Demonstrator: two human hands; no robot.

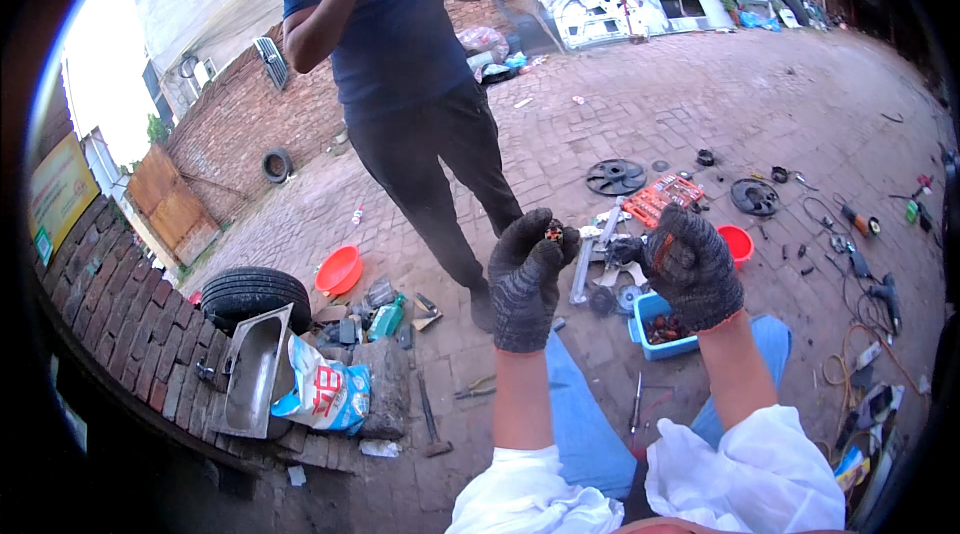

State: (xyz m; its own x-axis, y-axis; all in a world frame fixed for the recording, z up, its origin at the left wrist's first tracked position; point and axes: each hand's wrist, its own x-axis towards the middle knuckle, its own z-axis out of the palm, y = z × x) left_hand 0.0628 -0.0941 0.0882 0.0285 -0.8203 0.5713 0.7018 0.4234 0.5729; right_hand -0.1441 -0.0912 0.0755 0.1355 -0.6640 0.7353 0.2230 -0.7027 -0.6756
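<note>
Both my hands wear dark grey knit gloves and are raised before me. Between its thumb and fingers, my left hand (522,284) pinches a small dark part with orange-brown spots (554,231); its exact kind is too small to tell. My right hand (697,272) is closed, fingers curled inward, and what it may hold is hidden. Below the hands, a blue plastic basin (640,334) contains several reddish-brown pieces. Just beyond, grey metal parts (608,269) lie on the brick ground beside an orange tool case (662,198).
A person (400,74) stands ahead on the left. Round black parts (615,177), a red bowl (735,245), and a power drill (886,299) with cables lie around. To the left are a tyre (255,294), a metal sink (262,374), a white-blue sack (325,389) and a hammer (431,419).
</note>
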